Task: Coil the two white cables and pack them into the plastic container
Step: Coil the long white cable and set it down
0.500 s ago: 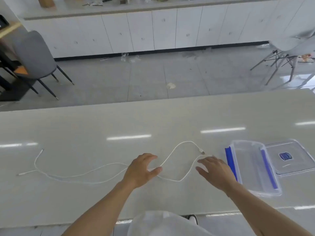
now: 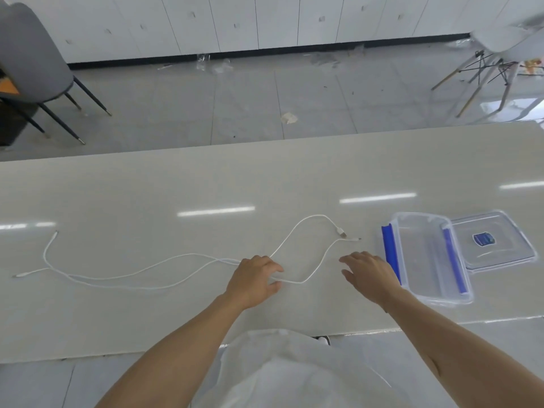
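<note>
Two white cables (image 2: 164,265) lay uncoiled along the pale tabletop (image 2: 265,178), running from plug ends at far left to connectors just left of the plastic container (image 2: 424,254), which stood open with its lid (image 2: 497,240) beside it. Left hand (image 2: 253,279): forearm extended, palm down over the cables, fingers curled onto the strands; whether they pinched them could not be told. Right hand (image 2: 369,275): palm down, fingers spread and relaxed, beside the container's blue latch (image 2: 389,248), holding nothing.
</note>
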`<state>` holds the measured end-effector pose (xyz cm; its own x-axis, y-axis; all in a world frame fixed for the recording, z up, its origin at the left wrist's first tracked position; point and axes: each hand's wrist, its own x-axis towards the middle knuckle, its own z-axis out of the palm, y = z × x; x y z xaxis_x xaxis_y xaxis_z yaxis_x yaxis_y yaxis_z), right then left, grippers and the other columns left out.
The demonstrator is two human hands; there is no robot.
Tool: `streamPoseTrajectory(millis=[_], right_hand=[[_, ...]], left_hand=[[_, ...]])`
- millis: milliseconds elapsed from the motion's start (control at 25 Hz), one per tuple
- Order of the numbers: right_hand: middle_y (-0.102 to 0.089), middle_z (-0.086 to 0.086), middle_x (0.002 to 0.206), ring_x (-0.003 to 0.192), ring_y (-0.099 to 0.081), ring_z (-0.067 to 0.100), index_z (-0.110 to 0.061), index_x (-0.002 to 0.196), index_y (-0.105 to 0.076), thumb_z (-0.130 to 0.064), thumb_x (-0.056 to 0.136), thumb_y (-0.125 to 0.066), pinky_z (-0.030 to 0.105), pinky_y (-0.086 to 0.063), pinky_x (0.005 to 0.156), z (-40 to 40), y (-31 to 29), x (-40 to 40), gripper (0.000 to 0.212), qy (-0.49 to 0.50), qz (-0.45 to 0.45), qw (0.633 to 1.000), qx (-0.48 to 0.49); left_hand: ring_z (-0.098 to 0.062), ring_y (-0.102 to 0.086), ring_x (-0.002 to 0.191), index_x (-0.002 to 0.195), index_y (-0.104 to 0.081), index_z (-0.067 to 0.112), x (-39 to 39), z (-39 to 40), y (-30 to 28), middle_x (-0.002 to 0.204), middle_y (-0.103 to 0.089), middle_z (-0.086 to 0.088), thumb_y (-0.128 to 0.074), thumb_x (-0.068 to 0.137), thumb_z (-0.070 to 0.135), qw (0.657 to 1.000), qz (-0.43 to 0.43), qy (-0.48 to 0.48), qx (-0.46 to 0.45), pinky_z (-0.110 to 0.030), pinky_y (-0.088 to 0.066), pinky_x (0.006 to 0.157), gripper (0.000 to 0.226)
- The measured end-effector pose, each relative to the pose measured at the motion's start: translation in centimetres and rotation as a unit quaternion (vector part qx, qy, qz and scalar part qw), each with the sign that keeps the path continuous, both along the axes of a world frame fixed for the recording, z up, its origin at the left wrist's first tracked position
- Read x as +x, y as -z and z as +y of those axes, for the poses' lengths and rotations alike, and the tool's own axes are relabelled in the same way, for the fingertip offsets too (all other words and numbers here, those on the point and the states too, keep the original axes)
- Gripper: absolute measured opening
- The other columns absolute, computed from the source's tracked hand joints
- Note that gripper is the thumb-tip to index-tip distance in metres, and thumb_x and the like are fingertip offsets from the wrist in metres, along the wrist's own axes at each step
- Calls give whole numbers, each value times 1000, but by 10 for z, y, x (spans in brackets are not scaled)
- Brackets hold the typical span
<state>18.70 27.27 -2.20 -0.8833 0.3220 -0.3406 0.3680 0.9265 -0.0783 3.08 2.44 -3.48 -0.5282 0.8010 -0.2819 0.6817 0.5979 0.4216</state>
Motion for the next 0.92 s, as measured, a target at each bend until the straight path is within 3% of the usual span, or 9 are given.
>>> streamPoseTrajectory(millis=[360, 720, 920], right_hand=[[-45, -2, 151, 126, -51, 24, -24, 153, -33, -26, 103, -47, 35, -46, 94, 28, 17, -28, 52, -54, -9, 997, 50], [-57, -1, 137, 115, -55, 24, -24, 147, -41, -12, 100, -44, 34, -46, 89, 39, 33, -37, 49, -48, 1, 998, 45], [-61, -1, 121, 105, -56, 23, -20, 120, -60, -5, 91, -56, 33, -49, 82, 42, 35, -44, 34, -70, -1, 996, 62]], left_hand=[[-22, -50, 114, 120, -63, 23, 28, 52, 15, 119, -62, 2, -61, 91, 42, 997, 29, 57, -32, -35, -33, 95, 35], [-25, -55, 104, 105, -63, 18, 42, 72, 28, 107, -62, -2, -55, 96, 23, 996, 58, -1, -60, -36, -35, 89, 14], [-28, -57, 99, 99, -65, 16, 44, 75, 30, 102, -64, -4, -48, 93, 12, 996, 60, -16, -67, -37, -35, 84, 18]])
